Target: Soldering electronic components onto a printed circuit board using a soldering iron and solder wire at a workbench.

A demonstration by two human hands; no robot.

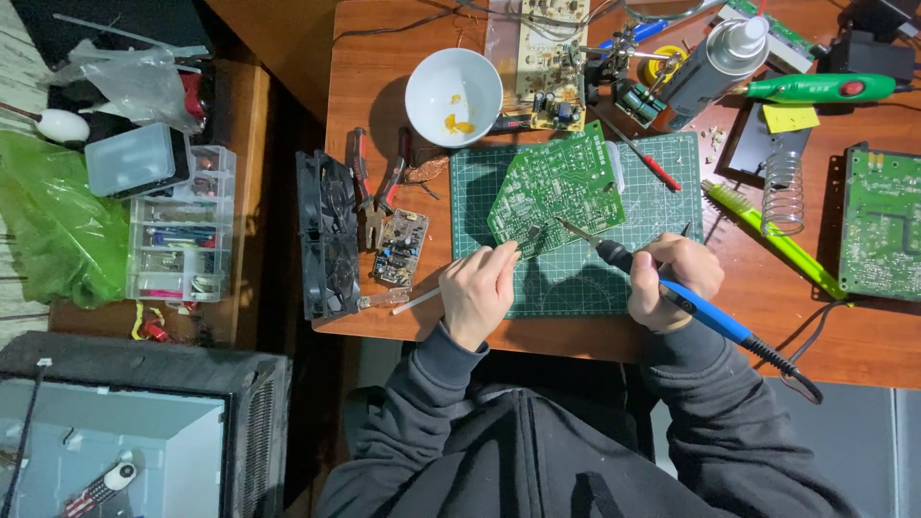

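A fan [328, 235] and pliers [369, 192] are seen at the left of the counter [863, 336], beside a white bowl [453, 96]. The left hand [477, 293] is closed in a pinch grip on a thin tool whose tip touches the lower edge of the green board [556, 187], which lies tilted on the cutting mat [576, 278]. Soldering of a joint is judged to be in hand. The right hand [672, 278] is wrapped fully around the blue iron [662, 288], its tip set at the same edge. A steady tip is judged necessary next.
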